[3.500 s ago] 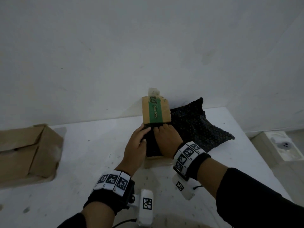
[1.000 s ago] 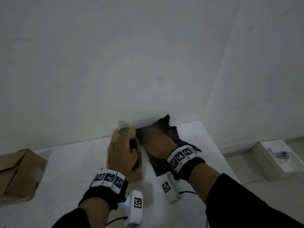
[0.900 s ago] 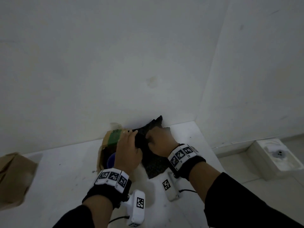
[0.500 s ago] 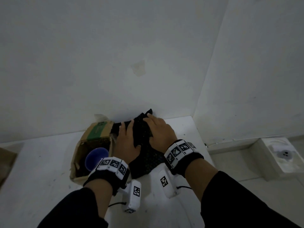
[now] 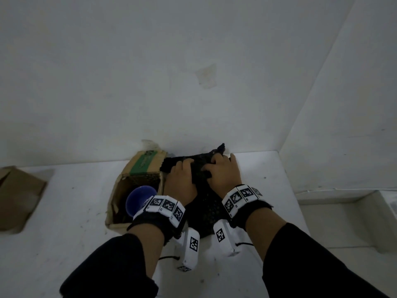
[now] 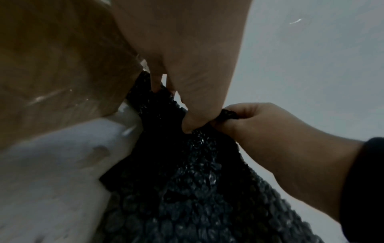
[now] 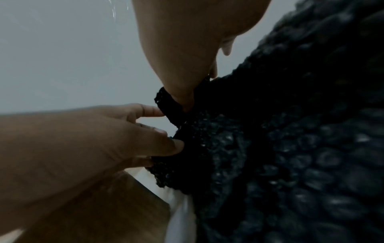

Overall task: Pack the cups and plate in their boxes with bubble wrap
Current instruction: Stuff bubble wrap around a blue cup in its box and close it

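Open cardboard box [image 5: 137,168] stands on the white counter [image 5: 64,211], immediately to the outer side of the left hand [image 5: 181,179]; its far flap, with a green printed band, is folded back toward the wall. Inside the box: one blue cup [image 5: 138,200], mouth turned up toward the viewer, with dark bubble wrap lining the far inner wall; the rest of the interior is too dark to read. A sheet of black bubble wrap [image 5: 206,211] lies on the counter under and between both hands, running from the wall back toward the wrists. Left hand: thumb and fingers curled, pinching a gathered fold of the wrap at its far edge, as the left wrist view confirms. Right hand [image 5: 223,175]: fingers curled into the same bunched edge, gripping it, thumb close to the left thumb. A second brown cardboard box [image 5: 19,196] sits well away beyond the left hand, at the counter's left end, contents not visible. The wall lies just past the fingertips, so there is little room forward. The counter's right edge is near the right hand, with a corner wall beyond it. Bare counter surface extends between the two boxes and nearer the person.
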`<state>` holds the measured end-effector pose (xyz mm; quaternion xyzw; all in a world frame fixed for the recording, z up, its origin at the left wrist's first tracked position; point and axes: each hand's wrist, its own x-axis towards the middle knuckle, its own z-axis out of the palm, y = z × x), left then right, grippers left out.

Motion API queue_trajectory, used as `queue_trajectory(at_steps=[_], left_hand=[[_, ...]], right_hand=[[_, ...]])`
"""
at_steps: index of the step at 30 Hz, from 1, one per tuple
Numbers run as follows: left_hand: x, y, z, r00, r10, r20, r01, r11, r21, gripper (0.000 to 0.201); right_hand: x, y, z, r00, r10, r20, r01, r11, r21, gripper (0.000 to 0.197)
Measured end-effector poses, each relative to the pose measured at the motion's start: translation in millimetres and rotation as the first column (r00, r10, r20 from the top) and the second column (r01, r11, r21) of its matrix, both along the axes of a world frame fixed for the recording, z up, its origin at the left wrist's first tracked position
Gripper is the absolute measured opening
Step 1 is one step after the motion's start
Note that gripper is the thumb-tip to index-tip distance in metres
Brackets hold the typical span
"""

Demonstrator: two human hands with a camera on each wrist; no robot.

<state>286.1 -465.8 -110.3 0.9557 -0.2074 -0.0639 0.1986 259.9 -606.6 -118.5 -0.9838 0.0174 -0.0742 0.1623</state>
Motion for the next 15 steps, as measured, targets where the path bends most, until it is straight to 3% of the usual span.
queue_trajectory(at_steps=[3,6,10,15], left_hand=[[-1.0,0.6,10.2,1.000,-0.002,0.007,0.002,0.999,-0.034,0.068],[0.8,2.5,23.1,0.999,-0.032,0.030,0.034,0.998,-0.060,0.083],[-2.4,3.5,43.3,1.000,-0.027,-0.010,0.024,0.975,-0.219,0.104],[-7.2,11.5,68.6,0.996,-0.066,0.065,0.084,0.943,-0.323,0.092]], right_hand=[[0.1,2.0,10.5,0.990,-0.115,0.076,0.103,0.984,0.143,0.020],[0.2,4.0,26.1,0.986,-0.146,0.083,0.116,0.949,0.294,0.023],[-4.6,10.9,53.0,0.980,-0.179,0.083,0.097,0.802,0.590,0.023],[-13.9,23.2,93.6,0.960,-0.251,0.122,0.071,0.643,0.763,0.018]])
